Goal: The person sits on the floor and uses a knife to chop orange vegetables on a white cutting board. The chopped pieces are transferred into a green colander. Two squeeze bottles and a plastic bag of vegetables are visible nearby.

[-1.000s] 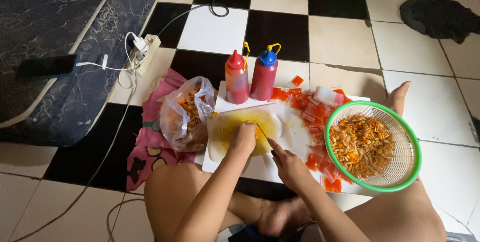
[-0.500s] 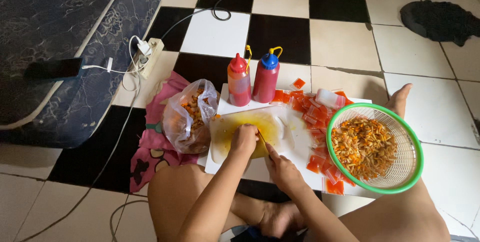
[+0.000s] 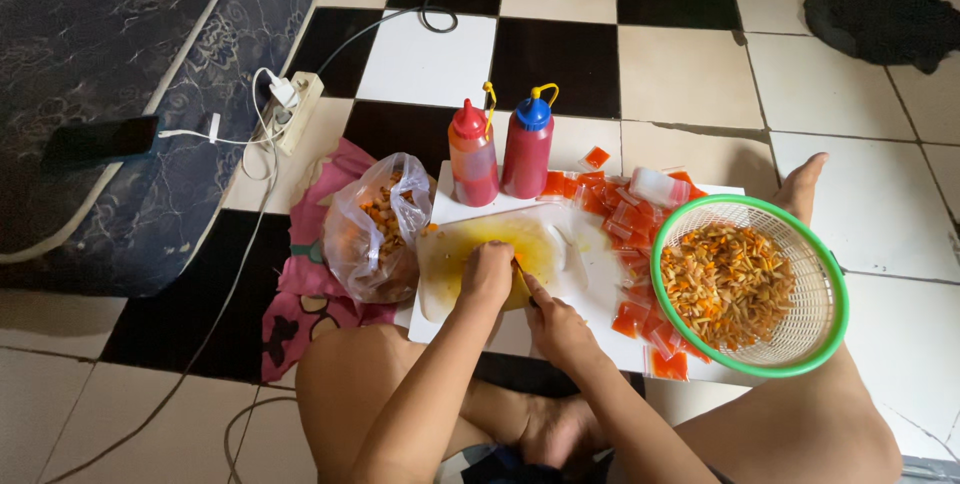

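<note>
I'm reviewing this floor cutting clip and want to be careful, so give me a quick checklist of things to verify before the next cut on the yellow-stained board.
1. Left hand pressing on the cutting board: ok, fingers curled on the stained middle.
2. Right hand holding a blade: cannot tell, only a small tip shows between the hands.
3. Gap between the two hands: not ok, they sit almost touching.
4. Green basket steady: cannot tell, it overhangs the board edge by the knee.
5. Two squeeze bottles upright and capped: ok.
6. Plastic bag off the cutting spot: ok, beside the board on the pink cloth.
</note>
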